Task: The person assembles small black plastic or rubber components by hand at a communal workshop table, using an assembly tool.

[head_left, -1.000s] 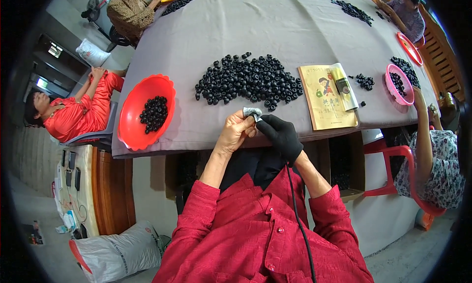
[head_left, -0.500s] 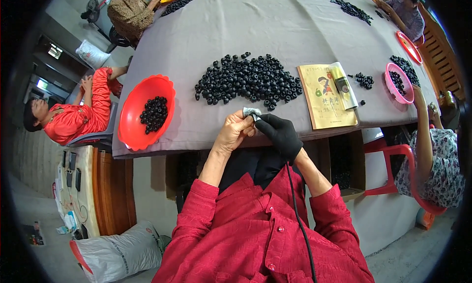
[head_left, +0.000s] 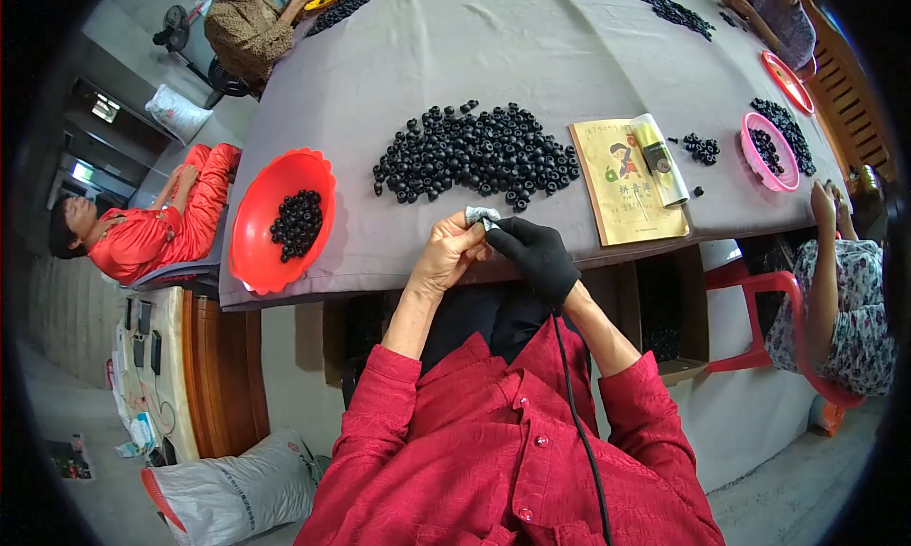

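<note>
My left hand (head_left: pixel 450 254) is bare apart from a pale grey wrap (head_left: pixel 483 216) around a fingertip. Its thumb and fingers are pinched together at the table's front edge. My right hand (head_left: pixel 538 259), in a black glove with a black cord (head_left: pixel 581 413) running down from its wrist, meets it fingertip to fingertip and is closed too. Whatever sits between the fingertips is hidden or too small to name. Just beyond both hands a large pile of small round black parts (head_left: pixel 474 152), with holes in them, lies on the grey tablecloth (head_left: pixel 418 62).
A red scalloped bowl (head_left: pixel 249 214) with some black parts stands left. Right of the pile lies a yellow booklet (head_left: pixel 607 190) under a clear tube-like packet (head_left: pixel 661 166). Farther right are a pink basket (head_left: pixel 780 176) and a co-worker (head_left: pixel 835 290). Other people sit around the table.
My hands stay pinched together in nearly the same place. The co-worker at the right has drawn a hand back from the pink basket. The seated person at the left has shifted their legs.
</note>
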A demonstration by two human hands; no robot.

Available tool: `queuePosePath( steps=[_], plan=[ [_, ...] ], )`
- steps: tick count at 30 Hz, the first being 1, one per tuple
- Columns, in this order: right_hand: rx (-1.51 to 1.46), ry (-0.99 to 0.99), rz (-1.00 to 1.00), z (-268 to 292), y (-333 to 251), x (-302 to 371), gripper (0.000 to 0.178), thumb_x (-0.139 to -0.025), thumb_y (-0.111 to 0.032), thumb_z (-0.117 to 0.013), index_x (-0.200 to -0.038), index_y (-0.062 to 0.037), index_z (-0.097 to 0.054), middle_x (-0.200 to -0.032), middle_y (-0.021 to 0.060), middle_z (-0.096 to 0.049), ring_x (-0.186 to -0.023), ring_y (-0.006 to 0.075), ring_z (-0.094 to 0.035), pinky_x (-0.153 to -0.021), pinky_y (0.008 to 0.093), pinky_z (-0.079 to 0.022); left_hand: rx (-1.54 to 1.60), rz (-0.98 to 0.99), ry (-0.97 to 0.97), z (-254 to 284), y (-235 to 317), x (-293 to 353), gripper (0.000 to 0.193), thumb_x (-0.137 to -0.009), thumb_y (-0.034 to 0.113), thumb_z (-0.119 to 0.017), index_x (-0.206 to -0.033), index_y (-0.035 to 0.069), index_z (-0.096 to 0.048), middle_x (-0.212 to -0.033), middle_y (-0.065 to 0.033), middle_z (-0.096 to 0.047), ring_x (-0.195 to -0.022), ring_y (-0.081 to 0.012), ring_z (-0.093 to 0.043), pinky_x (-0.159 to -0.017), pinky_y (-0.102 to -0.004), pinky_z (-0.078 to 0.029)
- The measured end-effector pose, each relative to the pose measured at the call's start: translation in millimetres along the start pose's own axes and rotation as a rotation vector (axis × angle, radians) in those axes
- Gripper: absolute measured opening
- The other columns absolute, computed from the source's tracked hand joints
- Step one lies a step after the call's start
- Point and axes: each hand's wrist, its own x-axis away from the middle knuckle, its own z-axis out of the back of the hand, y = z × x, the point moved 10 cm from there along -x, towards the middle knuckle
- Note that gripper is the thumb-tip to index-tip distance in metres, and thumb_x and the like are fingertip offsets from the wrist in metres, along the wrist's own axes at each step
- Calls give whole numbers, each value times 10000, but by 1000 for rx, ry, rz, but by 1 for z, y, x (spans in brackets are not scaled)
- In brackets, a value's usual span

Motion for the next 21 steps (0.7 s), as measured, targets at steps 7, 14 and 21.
queuePosePath(
  steps=[7, 14, 21],
  plan=[
    [58, 61, -25, 3, 2, 1, 362, -837, -358, -548, -1011, -45, -602, -852, 166, -635, -799, 232, -632, -670, 316, -462, -45, 2, 8, 2, -1, 0, 140, -858, 87, -542, -963, 8, -591, -664, 24, -511, -515, -48, -370, -530, -217, -369],
    [-18, 24, 45, 2, -2, 3, 328, -850, -320, -542, -1012, -41, -601, -841, 135, -640, -786, 187, -626, -673, 298, -462, -53, -21, 15, -1, 1, 1, 157, -858, 99, -547, -981, 12, -593, -681, 20, -531, -517, -47, -377, -541, -214, -387],
    [-35, -26, 57, -1, -14, 7, 272, -853, -211, -562, -1016, 6, -587, -836, 79, -630, -760, 95, -545, -690, 253, -444, -9, -17, -5, 5, -2, 0, 161, -860, 105, -547, -990, 23, -595, -664, 30, -509, -505, -44, -340, -515, -217, -339]
  ],
)
